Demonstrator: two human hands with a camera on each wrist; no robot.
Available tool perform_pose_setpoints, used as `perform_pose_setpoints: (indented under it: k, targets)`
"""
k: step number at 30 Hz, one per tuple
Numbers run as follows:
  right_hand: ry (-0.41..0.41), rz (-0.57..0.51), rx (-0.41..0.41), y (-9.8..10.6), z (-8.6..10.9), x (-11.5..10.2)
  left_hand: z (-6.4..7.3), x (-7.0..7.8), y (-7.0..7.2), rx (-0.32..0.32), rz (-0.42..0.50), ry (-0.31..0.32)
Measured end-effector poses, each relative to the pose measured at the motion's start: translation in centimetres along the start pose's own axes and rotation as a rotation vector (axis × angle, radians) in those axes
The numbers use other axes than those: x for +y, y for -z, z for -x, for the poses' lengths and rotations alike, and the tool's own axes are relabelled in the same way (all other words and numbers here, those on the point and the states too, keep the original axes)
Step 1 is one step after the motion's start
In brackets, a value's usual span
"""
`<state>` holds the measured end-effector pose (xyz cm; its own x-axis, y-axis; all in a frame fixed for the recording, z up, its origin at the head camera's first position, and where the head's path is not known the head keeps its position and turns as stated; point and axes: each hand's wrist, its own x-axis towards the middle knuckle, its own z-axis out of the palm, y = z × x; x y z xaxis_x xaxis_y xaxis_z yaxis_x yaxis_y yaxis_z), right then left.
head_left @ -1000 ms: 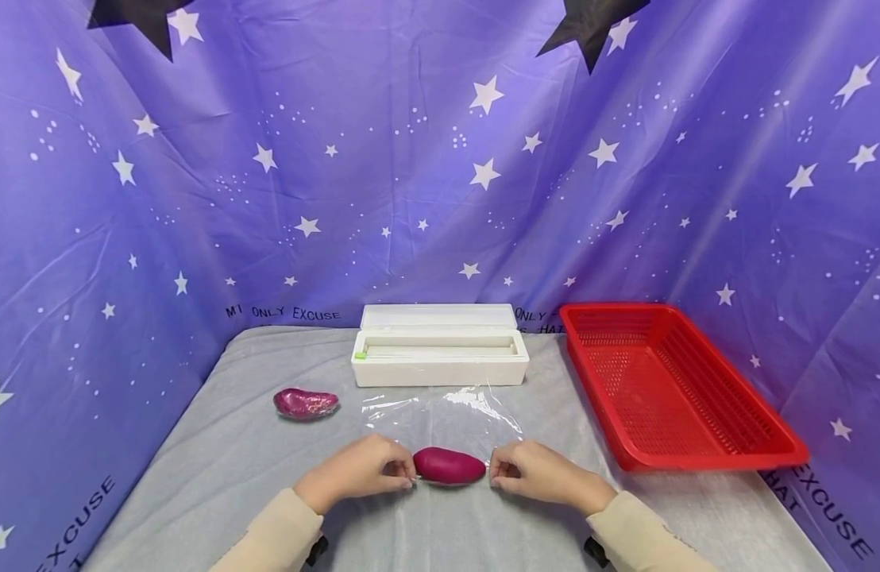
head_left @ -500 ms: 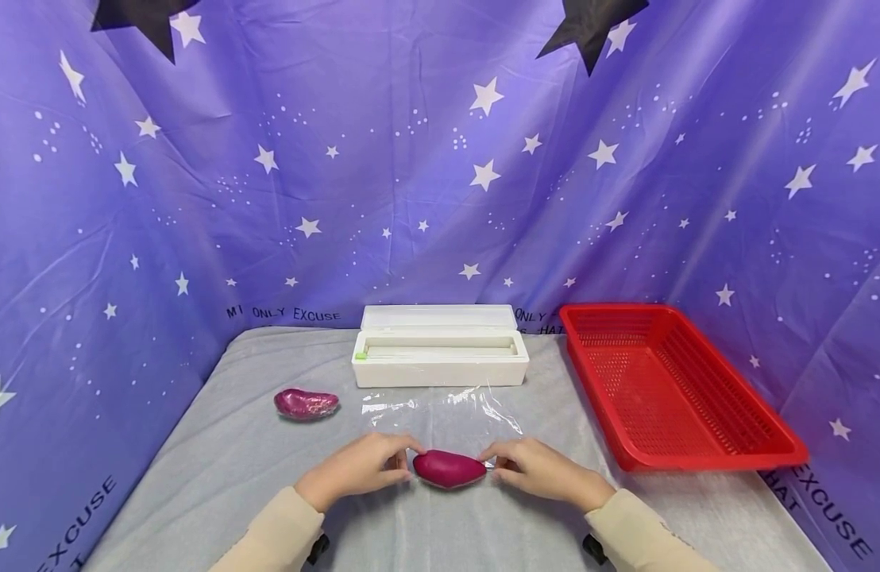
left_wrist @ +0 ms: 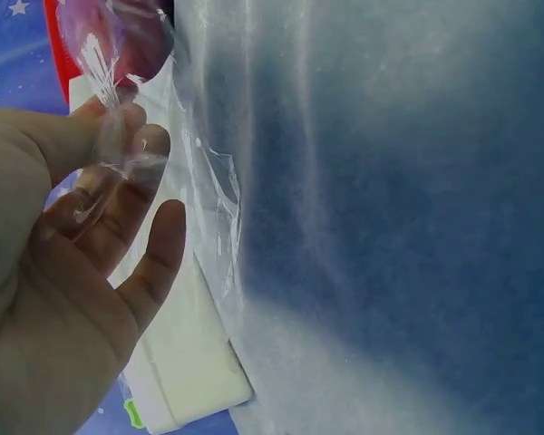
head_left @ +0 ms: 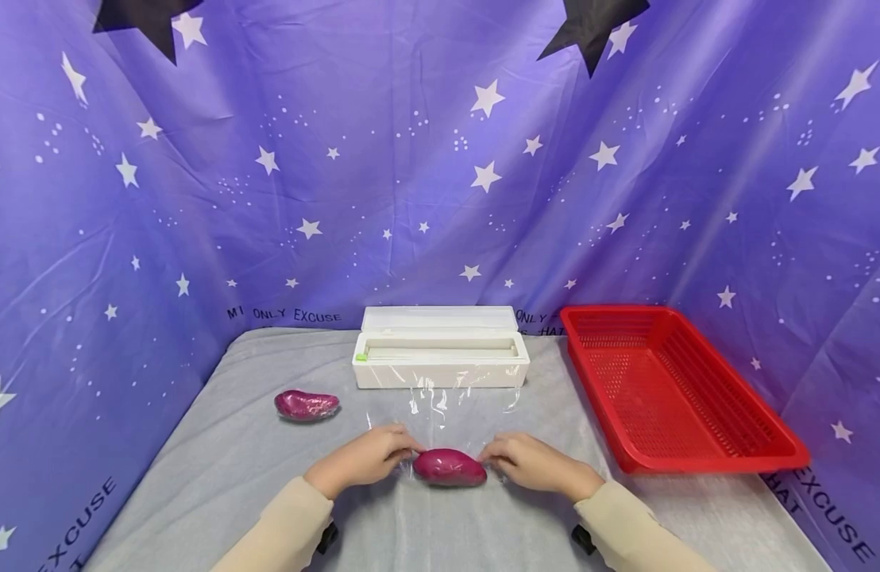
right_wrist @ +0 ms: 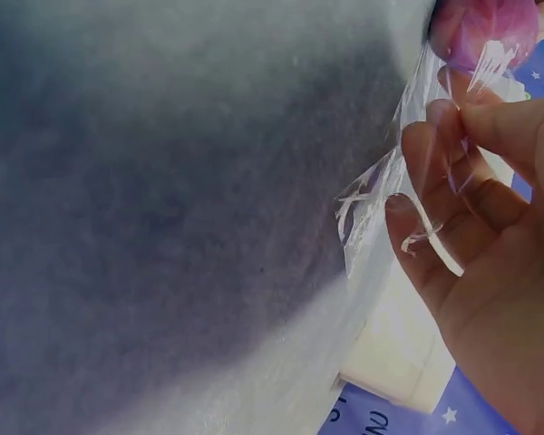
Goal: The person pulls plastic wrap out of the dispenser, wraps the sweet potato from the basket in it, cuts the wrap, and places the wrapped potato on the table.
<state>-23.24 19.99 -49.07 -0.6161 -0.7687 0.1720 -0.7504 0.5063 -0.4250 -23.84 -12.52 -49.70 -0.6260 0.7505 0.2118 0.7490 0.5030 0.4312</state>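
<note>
A smooth purple sweet potato [head_left: 450, 467] lies crosswise between my two hands, wrapped in clear cling film [head_left: 440, 413]. My left hand [head_left: 364, 457] is at its left end. In the left wrist view, thumb and index finger pinch gathered film [left_wrist: 113, 136] beside the sweet potato [left_wrist: 154, 41], while the other fingers spread loosely. At the opposite end is my right hand [head_left: 529, 461]; its thumb and forefinger pinch the twisted film there, with a loose film edge [right_wrist: 367, 213] trailing past the fingers in the right wrist view. Film stretches back toward the white dispenser box [head_left: 440, 375].
The box stands behind the hands with its lid raised and a green slider [head_left: 361, 357] at its left. Another film-wrapped sweet potato [head_left: 306, 405] lies to the left on the grey cloth [head_left: 247, 445]. A red plastic basket [head_left: 712, 463] stands on the right.
The sweet potato has rolled a little, and film now covers its upper side. Both hands have shifted slightly forward at its ends, and the film behind it is drawn up toward the box.
</note>
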Motion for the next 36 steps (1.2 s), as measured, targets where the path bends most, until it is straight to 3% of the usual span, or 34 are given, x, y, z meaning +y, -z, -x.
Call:
perform_pose_setpoints:
  k: [13,20,23,26,28,31,34,36]
  targets:
    - [-0.098,-0.073,-0.035,-0.5,-1.5,0.7,-0.5,-0.7,-0.1,-0.017,0.030,0.070]
    - [-0.102,-0.103,-0.020,-0.7,-1.4,0.8,-0.3,-1.5,0.3,-0.009,0.090,0.122]
    - [-0.108,-0.111,-0.018,-0.8,-1.4,0.9,-0.1,-1.8,1.0,0.017,0.134,0.173]
    - [-0.117,-0.118,-0.020,-0.9,-1.5,0.9,-0.3,-1.4,1.6,0.091,0.119,0.194]
    - [-0.118,-0.120,-0.021,-0.9,-1.5,0.9,-0.8,-0.6,1.8,0.155,0.055,0.151]
    - [-0.110,-0.122,-0.021,-0.9,-1.5,0.9,-1.6,1.1,1.6,0.211,-0.053,0.001]
    - [-0.095,-0.126,-0.015,-0.9,-1.4,0.9,-2.3,2.5,0.9,0.203,-0.150,-0.151]
    - [-0.092,-0.129,-0.015,-0.9,-1.4,0.9,-2.6,3.0,0.3,0.176,-0.183,-0.194]
